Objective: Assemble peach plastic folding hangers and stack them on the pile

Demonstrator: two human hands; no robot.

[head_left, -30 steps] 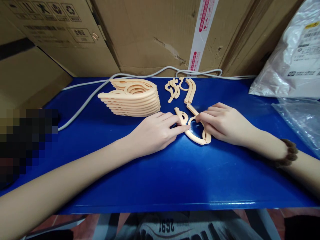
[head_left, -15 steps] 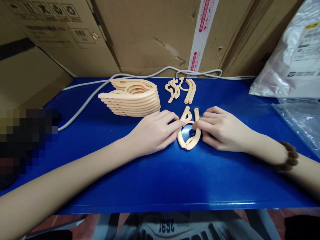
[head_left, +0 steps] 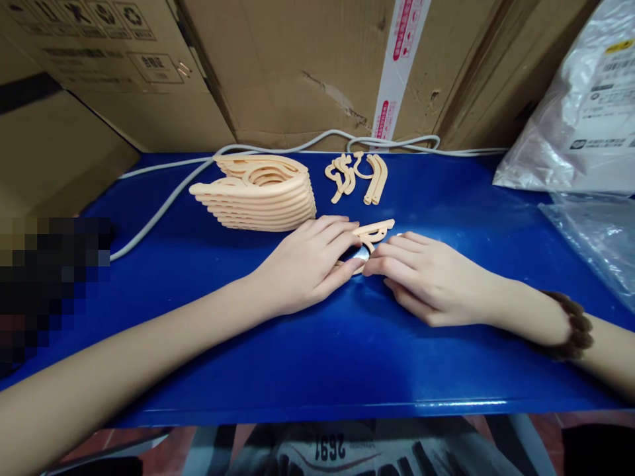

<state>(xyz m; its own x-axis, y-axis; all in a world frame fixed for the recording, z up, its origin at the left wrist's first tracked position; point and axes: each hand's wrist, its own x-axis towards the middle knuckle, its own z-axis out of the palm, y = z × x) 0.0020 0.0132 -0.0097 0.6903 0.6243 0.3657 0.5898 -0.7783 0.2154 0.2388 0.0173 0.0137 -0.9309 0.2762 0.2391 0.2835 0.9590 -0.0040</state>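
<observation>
A cream plastic folding clothes hanger (head_left: pixel 376 227) lies low over the blue table between my hands, its jointed arms and middle ring partly covered by my fingers. My left hand (head_left: pixel 317 261) pinches its left side between thumb and fingers. On the other side, my right hand (head_left: pixel 414 274) closes its fingers around the hanger's right arm, most of which is hidden. A neat stack of matching folded hangers (head_left: pixel 262 205) stands just beyond my left hand. Farther back lie loose hooks (head_left: pixel 342 177) and a pair of curved hanger arms (head_left: pixel 376 180).
Cardboard boxes (head_left: pixel 297 79) form a wall behind the blue table (head_left: pixel 297 370). A white cable (head_left: pixel 166 201) runs along the back and down the left. At the right lie a plastic package (head_left: pixel 570 125) and clear film (head_left: pixel 595 231). A dark, pixelated area covers the left edge.
The hanger has turned clockwise, its upper end now pointing right instead of away from me. My right hand has come slightly nearer and to the left; my left hand stays almost in place.
</observation>
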